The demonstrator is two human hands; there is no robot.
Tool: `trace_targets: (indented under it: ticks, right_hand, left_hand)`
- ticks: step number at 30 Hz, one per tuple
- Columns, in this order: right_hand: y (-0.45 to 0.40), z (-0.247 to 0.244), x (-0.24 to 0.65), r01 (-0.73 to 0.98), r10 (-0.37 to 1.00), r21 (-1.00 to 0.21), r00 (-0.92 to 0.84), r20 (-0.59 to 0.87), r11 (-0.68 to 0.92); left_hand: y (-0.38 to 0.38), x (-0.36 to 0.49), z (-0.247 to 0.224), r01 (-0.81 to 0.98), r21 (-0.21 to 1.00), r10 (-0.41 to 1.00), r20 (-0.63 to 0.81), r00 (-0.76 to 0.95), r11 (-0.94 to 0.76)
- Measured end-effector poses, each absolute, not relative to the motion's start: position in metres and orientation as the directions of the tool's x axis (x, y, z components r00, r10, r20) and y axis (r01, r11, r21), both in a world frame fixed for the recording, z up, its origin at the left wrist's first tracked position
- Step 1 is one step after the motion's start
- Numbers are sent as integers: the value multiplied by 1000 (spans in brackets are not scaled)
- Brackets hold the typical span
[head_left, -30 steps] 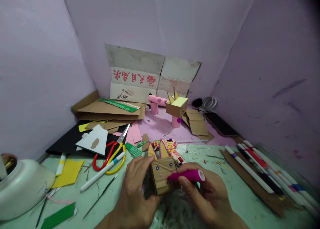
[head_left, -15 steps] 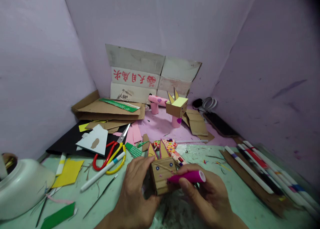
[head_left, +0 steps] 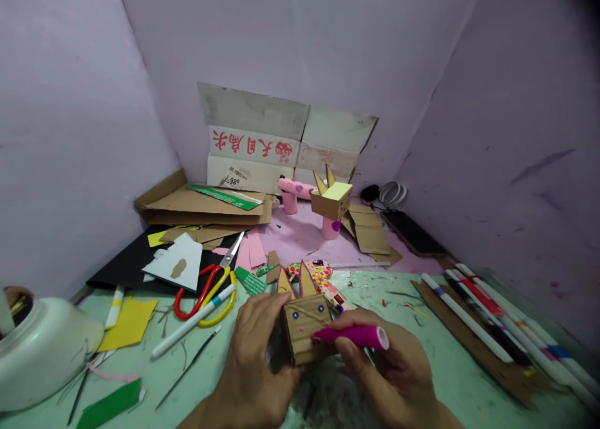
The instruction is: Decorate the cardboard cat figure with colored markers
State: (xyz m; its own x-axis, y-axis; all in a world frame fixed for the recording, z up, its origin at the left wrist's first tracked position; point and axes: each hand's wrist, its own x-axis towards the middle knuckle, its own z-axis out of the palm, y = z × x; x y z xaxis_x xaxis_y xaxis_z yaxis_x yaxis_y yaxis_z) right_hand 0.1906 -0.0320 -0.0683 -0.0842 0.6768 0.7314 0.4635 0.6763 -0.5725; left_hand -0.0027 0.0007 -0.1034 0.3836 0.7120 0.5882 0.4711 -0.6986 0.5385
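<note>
A small cardboard box point(head_left: 302, 344) with two pointed yellow ears, two blue-ringed eyes and pink marks on its front is held upright by my left hand point(head_left: 260, 354). The thumb lies at its lower edge and the fingers reach over its upper left side. In my right hand point(head_left: 389, 366) is a magenta marker point(head_left: 359, 337), gripped between thumb and fingers. Its tip points left and meets the lower middle of the box's face. Behind the ears lies a flowery patterned piece point(head_left: 323, 276), partly hidden by the box.
Scissors point(head_left: 209, 294) and a white marker point(head_left: 192, 323) lie to the left, near paper scraps and a white pot point(head_left: 51, 354). Several markers point(head_left: 487, 335) rest on the right. Farther back stand a pink-legged cardboard animal point(head_left: 330, 207) and a phone point(head_left: 412, 232).
The magenta marker and my right hand have shifted very slightly, with the marker's back end a little lower and farther right. My left hand and the box have stayed put.
</note>
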Motion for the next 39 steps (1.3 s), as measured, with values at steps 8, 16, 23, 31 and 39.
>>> trace_targets:
  ticks: [8,16,23,31,39]
  right_hand:
    - [-31,-68,189,458,670,-569,-83,738,683]
    - [-31,-68,192,453,686,-589,-71,724,669]
    - [-30,-66,190,456,682,-591,-49,730,665]
    - [-31,-71,188,449,682,-589,-64,729,672]
    - [-30,-69,188,477,662,-561,-62,747,677]
  left_hand:
    - [0,-3,-106,495,526,718,576,391,-692]
    - [2,-2,-102,481,530,710,592,380,-699]
    - [1,-2,-100,488,526,711,600,367,-696]
    - [1,-3,-105,487,526,711,600,368,-697]
    - [1,-2,-102,502,521,716,594,366,-690]
